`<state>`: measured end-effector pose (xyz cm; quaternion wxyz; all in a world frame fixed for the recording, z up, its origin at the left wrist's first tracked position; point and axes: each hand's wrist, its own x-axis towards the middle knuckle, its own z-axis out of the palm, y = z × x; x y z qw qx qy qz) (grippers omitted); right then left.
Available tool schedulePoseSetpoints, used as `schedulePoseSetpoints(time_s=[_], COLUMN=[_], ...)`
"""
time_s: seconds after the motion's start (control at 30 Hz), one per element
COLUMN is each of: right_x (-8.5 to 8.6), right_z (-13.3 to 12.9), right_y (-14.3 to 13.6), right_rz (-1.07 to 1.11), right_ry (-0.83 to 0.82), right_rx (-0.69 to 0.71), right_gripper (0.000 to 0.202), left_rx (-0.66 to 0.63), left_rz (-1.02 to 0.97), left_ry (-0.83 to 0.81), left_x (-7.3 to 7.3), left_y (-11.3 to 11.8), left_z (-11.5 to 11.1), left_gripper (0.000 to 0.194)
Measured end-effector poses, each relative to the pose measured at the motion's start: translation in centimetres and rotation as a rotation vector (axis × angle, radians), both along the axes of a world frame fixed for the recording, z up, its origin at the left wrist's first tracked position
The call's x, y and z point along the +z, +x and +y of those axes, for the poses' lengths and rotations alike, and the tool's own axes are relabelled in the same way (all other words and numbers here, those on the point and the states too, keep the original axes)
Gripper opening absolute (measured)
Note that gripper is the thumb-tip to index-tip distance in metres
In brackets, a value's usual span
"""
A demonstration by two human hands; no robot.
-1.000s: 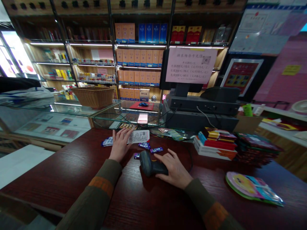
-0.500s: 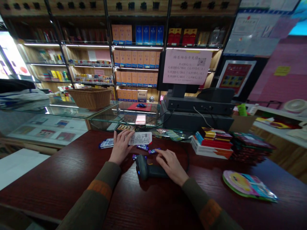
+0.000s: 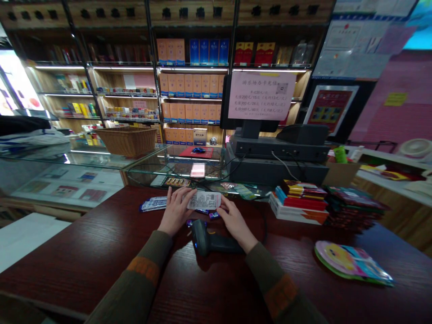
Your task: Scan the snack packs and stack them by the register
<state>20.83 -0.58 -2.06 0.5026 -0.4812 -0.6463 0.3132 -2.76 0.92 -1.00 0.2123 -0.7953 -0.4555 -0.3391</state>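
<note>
Dark red-brown wooden counter (image 3: 101, 256), bare across most of the near side; behind, lit wooden shelves (image 3: 189, 85) of orange, blue and red boxes; to the left, glass display case (image 3: 81, 159) with tan wicker basket (image 3: 130, 141) on top.

Item: flat white printed packet (image 3: 209, 200) with small dark lettering and a barcode-like patch; held between both hands, beyond the scanner, print towards the camera.

Item: bare left hand (image 3: 176, 209), olive sleeve with orange band; grip pinched on the left end of the packet, fingers partly hidden behind.

Item: bare right hand (image 3: 236, 221), matching sleeve; fingertips together at the right end of the packet; firmness of grip impossible to tell.

Item: black handheld scanner (image 3: 202, 238), small blue light on the head; lying on the counter between the forearms, handle towards the right wrist.

Item: small purple foil packets (image 3: 213, 216), on the counter behind the scanner, partly covered from view; blue-and-white packets (image 3: 153, 204), to the left of the left hand.

Item: to the right, stack of red, white and blue boxes (image 3: 302, 204); beside it, pile of dark red and green packages (image 3: 354, 209); nearer, rounded pastel package (image 3: 351, 263) with yellow design.

Item: black monitor with pink printed notice (image 3: 259, 96), above black register base (image 3: 276, 155).
</note>
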Motion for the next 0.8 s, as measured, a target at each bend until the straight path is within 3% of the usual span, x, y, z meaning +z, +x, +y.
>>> schedulePoseSetpoints(time_s=[0.27, 0.5, 0.63, 0.8], right_x=[-0.14, -0.68, -0.65, -0.61], right_z=[-0.45, -0.34, -0.32, -0.26], right_y=[-0.19, -0.38, -0.45, -0.56], right_rz=[-0.058, -0.134, -0.139, -0.158], right_ry=[0.026, 0.013, 0.021, 0.044], right_rx=[-0.035, -0.08, -0.091, -0.103], right_gripper=[0.062, 0.065, 0.067, 0.066], left_rx=[0.126, 0.03, 0.081, 0.103], left_rz=[-0.025, -0.095, -0.155, -0.223], left_ry=[-0.065, -0.077, -0.039, -0.081], left_x=[-0.09, -0.45, -0.42, -0.49], left_y=[0.44, 0.64, 0.76, 1.04], left_z=[-0.12, 0.41, 0.42, 0.19], left_gripper=[0.075, 0.077, 0.085, 0.074])
